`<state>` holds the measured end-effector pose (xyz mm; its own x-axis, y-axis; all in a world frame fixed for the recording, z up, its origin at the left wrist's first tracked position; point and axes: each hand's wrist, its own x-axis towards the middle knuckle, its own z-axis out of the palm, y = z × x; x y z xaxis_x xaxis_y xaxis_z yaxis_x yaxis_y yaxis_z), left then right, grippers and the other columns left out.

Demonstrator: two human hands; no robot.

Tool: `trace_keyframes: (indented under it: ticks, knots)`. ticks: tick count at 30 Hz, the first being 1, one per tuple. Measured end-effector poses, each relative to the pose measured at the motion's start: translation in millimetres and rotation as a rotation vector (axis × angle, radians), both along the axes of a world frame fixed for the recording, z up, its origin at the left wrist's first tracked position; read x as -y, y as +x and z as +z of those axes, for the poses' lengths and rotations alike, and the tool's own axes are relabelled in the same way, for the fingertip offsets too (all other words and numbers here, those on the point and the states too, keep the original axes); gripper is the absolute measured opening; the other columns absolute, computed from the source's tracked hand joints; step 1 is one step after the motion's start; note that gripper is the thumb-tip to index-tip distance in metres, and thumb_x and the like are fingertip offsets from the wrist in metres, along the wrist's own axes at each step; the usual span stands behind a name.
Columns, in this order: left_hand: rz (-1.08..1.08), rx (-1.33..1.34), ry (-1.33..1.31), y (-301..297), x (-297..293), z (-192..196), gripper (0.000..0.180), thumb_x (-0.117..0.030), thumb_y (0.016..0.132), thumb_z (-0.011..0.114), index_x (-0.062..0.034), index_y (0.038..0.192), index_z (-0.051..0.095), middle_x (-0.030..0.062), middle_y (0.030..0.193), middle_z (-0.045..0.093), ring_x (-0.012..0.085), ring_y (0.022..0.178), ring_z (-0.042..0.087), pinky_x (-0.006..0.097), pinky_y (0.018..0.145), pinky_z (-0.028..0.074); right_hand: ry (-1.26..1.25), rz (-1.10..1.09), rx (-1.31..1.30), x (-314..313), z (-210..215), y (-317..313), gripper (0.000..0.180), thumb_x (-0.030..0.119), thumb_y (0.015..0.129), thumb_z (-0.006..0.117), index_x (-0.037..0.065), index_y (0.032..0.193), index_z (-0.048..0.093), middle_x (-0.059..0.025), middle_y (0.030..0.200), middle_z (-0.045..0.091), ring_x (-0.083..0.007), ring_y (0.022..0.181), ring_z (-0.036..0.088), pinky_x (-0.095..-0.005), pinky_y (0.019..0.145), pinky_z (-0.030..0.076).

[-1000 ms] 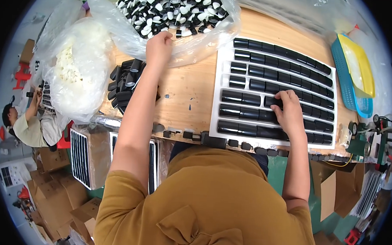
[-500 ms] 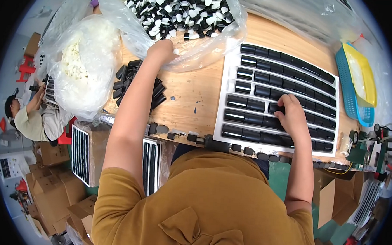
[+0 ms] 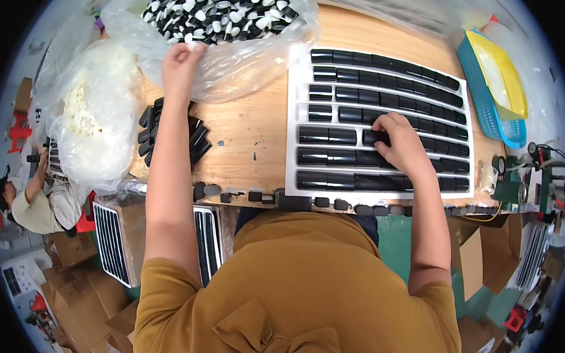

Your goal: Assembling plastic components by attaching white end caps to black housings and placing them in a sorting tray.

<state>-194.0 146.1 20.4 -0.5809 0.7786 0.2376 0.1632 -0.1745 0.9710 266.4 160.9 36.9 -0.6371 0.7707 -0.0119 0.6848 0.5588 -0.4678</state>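
My left hand (image 3: 181, 63) is at the near edge of a clear plastic bag (image 3: 236, 70), which holds a heap of small black and white oval pieces (image 3: 220, 13). Its fingers are pinched together; a whitish bit shows at their tips, too small to name. My right hand (image 3: 399, 142) grips a short black glossy cap (image 3: 375, 137) between thumb and fingers, over a row of a white tray (image 3: 294, 120). Rows of similar black caps (image 3: 387, 96) fill most of the tray, with small gaps toward the left in several rows.
Loose black caps (image 3: 199, 138) lie piled beside my left forearm. A bag of cream-coloured pieces (image 3: 83, 117) stands at the left, a blue basket (image 3: 481, 90) with a yellow one at the right. Another person (image 3: 42, 197) works at far left. Cardboard boxes (image 3: 88, 300) stand below.
The view has shifted, so the table sits farther left and higher. My left hand's fingers have drawn into a pinch at the bag's edge. My right hand stays on the cap over the tray.
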Motion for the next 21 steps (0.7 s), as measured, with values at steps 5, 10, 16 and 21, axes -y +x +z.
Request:
trace_keyframes:
  ticks: [5,10,16,21]
  knots:
    - [0.214,0.224,0.386,8.2,14.9,30.7,0.015,-0.008,0.090,0.066,-0.0027,0.100,0.056,0.0078,0.092,0.064,0.0156,0.083,0.065,0.029,0.073,0.053,0.048,0.011,0.014,2.1,-2.1,1.0,0.033,-0.001,0.068,0.070,0.003,0.098,0.058,-0.0130,0.098,0.055,-0.0322,0.104,0.054,-0.0398,0.090,0.046]
    - [-0.116,0.200,-0.016,125.5,54.0,65.4,0.017,-0.014,0.097,0.055,-0.0003,0.106,0.058,0.0098,0.091,0.065,0.0177,0.071,0.066,0.032,0.068,0.057,0.064,-0.036,-0.105,9.9,-3.7,8.5,0.033,-0.001,0.069,0.070,0.004,0.097,0.055,-0.0128,0.098,0.053,-0.0325,0.097,0.052,-0.0395,0.085,0.044]
    - [-0.515,0.470,-0.498,192.9,91.7,22.9,0.031,-0.019,0.099,0.054,-0.0033,0.125,0.059,0.0040,0.096,0.061,0.0105,0.072,0.060,0.023,0.062,0.050,0.003,-0.092,-0.158,25.8,-3.3,11.5,0.031,-0.001,0.072,0.072,0.003,0.096,0.053,-0.0103,0.091,0.055,-0.0309,0.092,0.052,-0.0381,0.081,0.043]
    - [-0.673,0.440,-0.478,208.6,100.6,9.0,0.035,-0.013,0.098,0.052,-0.0036,0.132,0.055,0.0044,0.103,0.061,0.0106,0.081,0.059,0.024,0.071,0.050,0.020,-0.130,-0.349,30.7,-6.9,8.7,0.024,0.001,0.081,0.067,0.003,0.103,0.058,-0.0080,0.095,0.060,-0.0227,0.085,0.056,-0.0334,0.077,0.047]
